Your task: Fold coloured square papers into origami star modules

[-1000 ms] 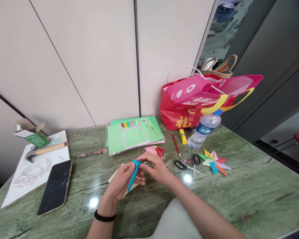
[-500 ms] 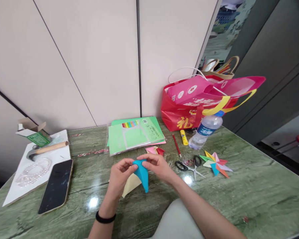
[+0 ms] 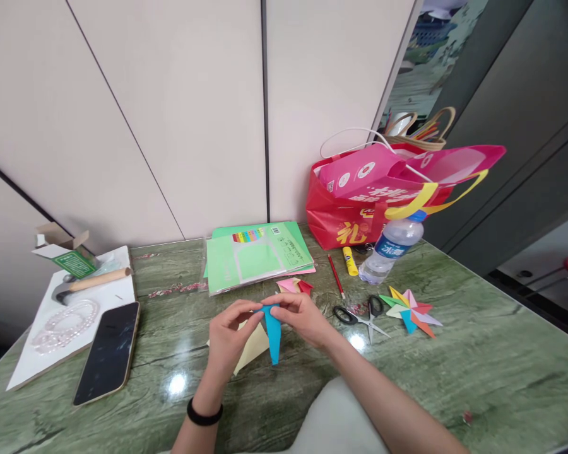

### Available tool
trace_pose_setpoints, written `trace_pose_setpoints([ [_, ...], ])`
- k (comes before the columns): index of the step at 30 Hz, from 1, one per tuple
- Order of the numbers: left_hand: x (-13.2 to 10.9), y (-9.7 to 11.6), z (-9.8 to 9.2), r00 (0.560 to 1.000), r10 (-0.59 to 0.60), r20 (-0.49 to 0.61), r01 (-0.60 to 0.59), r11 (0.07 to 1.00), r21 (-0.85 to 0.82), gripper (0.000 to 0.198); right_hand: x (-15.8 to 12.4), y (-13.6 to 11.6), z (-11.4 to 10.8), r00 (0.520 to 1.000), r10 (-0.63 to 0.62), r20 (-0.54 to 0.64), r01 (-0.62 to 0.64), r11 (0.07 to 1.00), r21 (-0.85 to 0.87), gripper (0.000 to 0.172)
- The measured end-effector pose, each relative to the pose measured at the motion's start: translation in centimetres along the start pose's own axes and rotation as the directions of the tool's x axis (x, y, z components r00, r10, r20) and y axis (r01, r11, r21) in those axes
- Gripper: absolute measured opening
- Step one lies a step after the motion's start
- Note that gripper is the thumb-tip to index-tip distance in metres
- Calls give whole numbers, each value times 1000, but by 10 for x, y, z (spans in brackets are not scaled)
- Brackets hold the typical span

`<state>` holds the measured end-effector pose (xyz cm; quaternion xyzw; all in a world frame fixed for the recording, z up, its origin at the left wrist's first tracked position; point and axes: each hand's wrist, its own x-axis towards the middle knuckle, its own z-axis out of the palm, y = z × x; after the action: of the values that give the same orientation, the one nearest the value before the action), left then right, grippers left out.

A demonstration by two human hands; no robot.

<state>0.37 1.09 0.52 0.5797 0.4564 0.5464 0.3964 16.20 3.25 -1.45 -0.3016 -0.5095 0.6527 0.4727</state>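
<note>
A folded piece of blue paper (image 3: 274, 338) hangs between my two hands, its narrow end pointing down toward me. My left hand (image 3: 231, 329) pinches its upper left edge between thumb and fingers. At the upper right edge, my right hand (image 3: 299, 315) grips the same paper with thumb below and fingers on top. Beneath them a pale yellow sheet of paper (image 3: 254, 350) lies on the table, partly covered by my left hand. Just behind my fingers sit pink and red folded papers (image 3: 295, 285), whose lower part is hidden.
Scissors (image 3: 363, 319) and a multicoloured paper star (image 3: 411, 311) lie to the right, near a red pencil (image 3: 336, 276), glue stick (image 3: 349, 261) and water bottle (image 3: 392, 248). Green paper packs (image 3: 260, 255) and a red bag (image 3: 360, 202) stand behind. Leftward are a phone (image 3: 108, 353) and hammer (image 3: 91, 284).
The blue paper has become narrower and hangs straighter, its wide flap folded in or turned out of sight. My left hand has shifted slightly right.
</note>
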Motion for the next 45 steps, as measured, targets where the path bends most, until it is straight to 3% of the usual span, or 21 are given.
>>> trace_pose_setpoints([
  [7, 0, -3, 2, 986, 167, 20, -168, 980, 103, 5, 3, 6, 0, 998, -53, 22, 52, 997, 56, 20],
  [11, -1, -6, 2, 981, 191, 43, -195, 972, 131, 4, 4, 4, 2, 993, -119, 19, 119, 993, 3, 15],
  [14, -1, -7, 2, 987, 150, 48, -155, 982, 112, 4, 3, 3, 2, 995, -103, 9, 104, 994, -38, 14],
  [21, 2, -6, 0, 992, -64, 113, 66, 998, -18, 13, 4, 4, -1, 995, -84, -54, 80, 994, -80, 13],
  [25, 1, -8, 1, 977, -86, 197, 104, 991, -83, 19, 6, 6, -4, 985, -141, -99, 125, 980, -152, 10],
  [31, -1, -13, 1, 991, 47, 126, -59, 994, 95, 8, 5, 9, -4, 963, -262, -69, 225, 916, -332, 8],
  [36, -1, -12, 1, 967, 234, 104, -255, 911, 324, 7, 3, 4, -1, 918, -395, -35, 336, 821, -462, 5],
  [45, -1, -14, -1, 966, 249, 71, -257, 894, 366, 11, 1, 0, 1, 856, -517, 6, 439, 721, -535, 4],
])
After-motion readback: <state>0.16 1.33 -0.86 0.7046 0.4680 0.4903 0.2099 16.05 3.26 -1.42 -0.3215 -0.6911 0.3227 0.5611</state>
